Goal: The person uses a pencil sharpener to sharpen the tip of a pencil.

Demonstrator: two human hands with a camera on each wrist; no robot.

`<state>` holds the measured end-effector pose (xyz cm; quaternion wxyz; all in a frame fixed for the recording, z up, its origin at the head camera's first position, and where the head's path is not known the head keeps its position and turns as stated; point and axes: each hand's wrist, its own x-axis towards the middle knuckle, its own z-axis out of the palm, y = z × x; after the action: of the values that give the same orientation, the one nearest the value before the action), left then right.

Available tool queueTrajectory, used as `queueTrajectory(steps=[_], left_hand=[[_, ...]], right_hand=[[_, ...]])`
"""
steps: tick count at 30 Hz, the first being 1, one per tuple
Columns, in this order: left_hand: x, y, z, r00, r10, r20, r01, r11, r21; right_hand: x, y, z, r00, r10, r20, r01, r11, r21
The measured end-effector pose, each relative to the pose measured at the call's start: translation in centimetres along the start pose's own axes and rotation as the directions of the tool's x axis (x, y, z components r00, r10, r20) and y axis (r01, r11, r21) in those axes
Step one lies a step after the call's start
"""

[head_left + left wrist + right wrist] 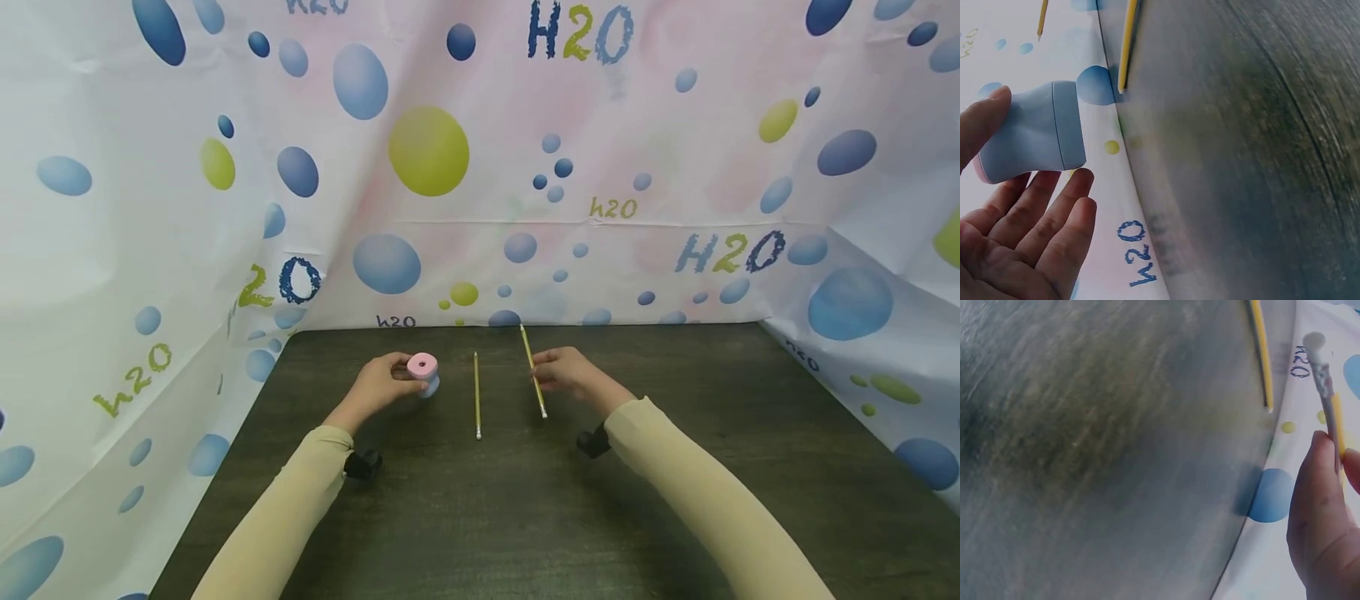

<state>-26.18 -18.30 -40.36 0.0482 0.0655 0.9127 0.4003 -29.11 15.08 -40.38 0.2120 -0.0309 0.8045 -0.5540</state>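
Observation:
A small light-blue pencil sharpener (429,386) with a pink top and a dark hole in it is gripped by my left hand (375,386). In the left wrist view the sharpener (1032,130) shows its waisted body between thumb and fingers. My right hand (572,375) pinches a yellow pencil (539,398) near its middle, its white eraser end toward me. The right wrist view shows that eraser end (1315,342) close up above the fingertips. Between the two hands a second yellow pencil (477,398) lies on the table, pointing away from me.
The dark wooden table (480,517) reaches to a white sheet (480,275) with blue and green dots and H2O lettering, which stands along its back and sides. A black strap-mounted piece (363,464) sits at the left wrist, another (593,442) at the right.

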Motion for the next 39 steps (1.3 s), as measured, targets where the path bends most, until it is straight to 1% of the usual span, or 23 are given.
queueTrajectory(steps=[3,9,15,20,27,33,39], left_hand=[[-0.1,0.4,-0.3,1.0,0.011,-0.005,-0.011,1.0,-0.001],[-0.7,0.9,-0.6,1.0,0.018,-0.013,-0.018,1.0,0.01],[-1.3,1.4,-0.6,0.999,0.034,-0.02,-0.033,0.999,0.007],[-1.8,1.8,-0.8,0.998,0.053,-0.02,-0.053,0.999,0.005],[-2.6,2.0,-0.9,0.998,0.054,-0.013,-0.054,0.998,-0.045],[-3.4,2.5,-0.8,0.997,0.075,-0.002,-0.075,0.994,-0.078],[-4.5,3.2,-0.8,0.995,0.096,0.008,-0.095,0.989,-0.117]], right_hand=[[-0.4,-0.4,-0.2,1.0,-0.019,0.001,0.019,1.0,0.015],[-1.3,-0.7,-0.1,0.997,-0.065,0.031,0.063,0.997,0.046],[-2.3,-0.7,-0.2,0.996,-0.084,0.031,0.082,0.995,0.05],[-3.4,-0.7,-0.3,0.994,-0.105,0.037,0.104,0.994,0.032],[-4.9,-0.7,-0.2,0.991,-0.129,0.037,0.128,0.991,0.03],[-6.4,-0.4,-0.1,0.987,-0.159,0.016,0.158,0.987,0.041],[-8.0,-0.4,0.0,0.98,-0.198,-0.008,0.198,0.98,0.015]])
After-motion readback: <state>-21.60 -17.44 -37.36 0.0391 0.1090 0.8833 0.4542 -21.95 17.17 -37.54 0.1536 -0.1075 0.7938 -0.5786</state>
